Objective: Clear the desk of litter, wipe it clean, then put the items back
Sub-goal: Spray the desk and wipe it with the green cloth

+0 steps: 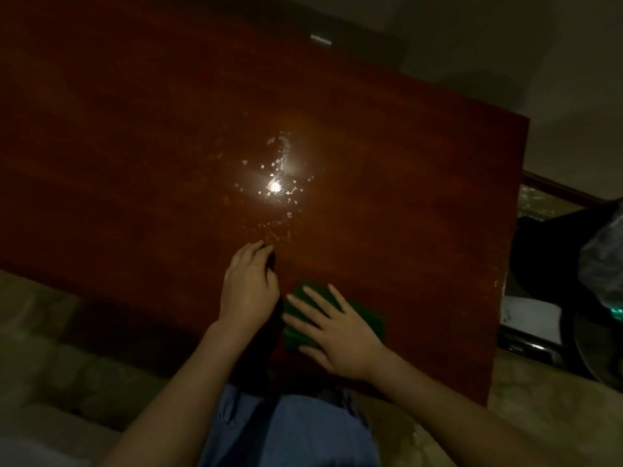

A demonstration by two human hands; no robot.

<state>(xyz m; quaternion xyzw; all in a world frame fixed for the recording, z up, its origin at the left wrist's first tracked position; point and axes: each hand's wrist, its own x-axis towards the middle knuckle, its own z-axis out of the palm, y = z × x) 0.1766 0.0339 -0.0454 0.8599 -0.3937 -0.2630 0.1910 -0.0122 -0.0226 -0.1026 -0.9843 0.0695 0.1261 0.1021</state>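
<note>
You are in the wiping step, so keep your right hand (332, 326) flat on the green cloth (367, 320) and press evenly through the palm as you sweep; spread fingers like yours cover more of the cloth and keep it from bunching. The cloth lies on the red-brown wooden desk (135, 163) near its front edge, just beside your left hand (247, 286). Work outward toward the wet patch (279, 176) in the middle of the desk, where droplets glint under the light's reflection, and overlap your passes so no streaks are left behind. Your right hand is open, fingers straight and fanned, pinning the cloth rather than gripping it, with the forearm coming in from the lower right. Your left hand rests on the desk with fingers curled under; something dark sits at the fingertips, but in this dim light I cannot tell whether it holds anything or that is only shadow. Use it to steady yourself as you lean into longer strokes.
</note>
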